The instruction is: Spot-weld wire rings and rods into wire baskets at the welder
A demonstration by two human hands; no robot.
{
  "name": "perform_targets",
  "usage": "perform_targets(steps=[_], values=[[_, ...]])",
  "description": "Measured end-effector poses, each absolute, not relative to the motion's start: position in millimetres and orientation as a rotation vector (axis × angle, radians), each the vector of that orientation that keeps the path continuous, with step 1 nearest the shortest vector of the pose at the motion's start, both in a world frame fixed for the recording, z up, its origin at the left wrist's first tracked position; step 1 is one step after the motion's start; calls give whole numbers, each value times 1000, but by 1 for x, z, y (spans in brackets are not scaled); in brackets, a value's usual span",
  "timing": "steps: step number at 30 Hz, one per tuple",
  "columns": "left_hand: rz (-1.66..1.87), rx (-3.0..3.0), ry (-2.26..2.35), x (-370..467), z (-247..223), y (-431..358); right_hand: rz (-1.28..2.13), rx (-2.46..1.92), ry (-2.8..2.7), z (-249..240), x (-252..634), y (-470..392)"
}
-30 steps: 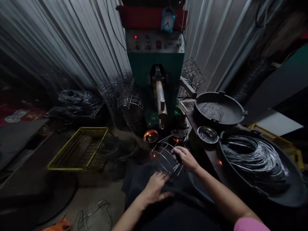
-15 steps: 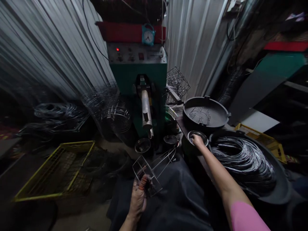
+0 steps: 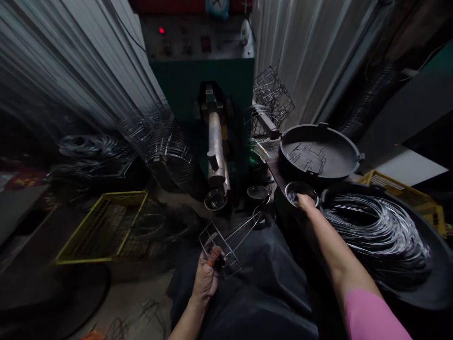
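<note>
My left hand, with an orange covering on a finger, is closed around a boxy wire frame above my lap. Two longer wires of the frame reach up to the right. My right hand dips into a small metal bowl on the right. Small shiny pieces lie in that bowl, beside my fingers. The fingertips look drawn together, but what they pinch is hidden. In front stands a green machine with a thick metal arm pointing toward me.
A black pan with thin wire pieces sits beyond the bowl. Coiled wire fills a large dark pan on the right. A yellow crate stands left, with wire baskets behind it. A dark cloth covers my lap.
The view has tipped down and nearer the machine. My left hand still holds the wire frame, turned slightly. My right hand stays in the bowl, its fingers shifted a little.
</note>
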State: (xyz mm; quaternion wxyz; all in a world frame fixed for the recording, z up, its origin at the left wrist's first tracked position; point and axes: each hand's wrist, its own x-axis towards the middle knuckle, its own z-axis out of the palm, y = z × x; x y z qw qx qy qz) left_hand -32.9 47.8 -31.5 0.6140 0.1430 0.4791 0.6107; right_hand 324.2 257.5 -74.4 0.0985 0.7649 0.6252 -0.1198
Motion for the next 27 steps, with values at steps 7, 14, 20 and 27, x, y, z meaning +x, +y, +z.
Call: perform_targets(steps=[7, 14, 20, 27], values=[[1328, 318, 1124, -38, -28, 46, -327, 2297, 1790, -71, 328, 257], [1401, 289, 1069, -35, -24, 51, -404, 2859, 2149, -49, 306, 236], [1599, 36, 898, -33, -28, 57, -1689, 2393, 2445, -62, 228, 140], [1610, 105, 891, -37, -29, 43, -1101, 2227, 2559, -64, 226, 97]])
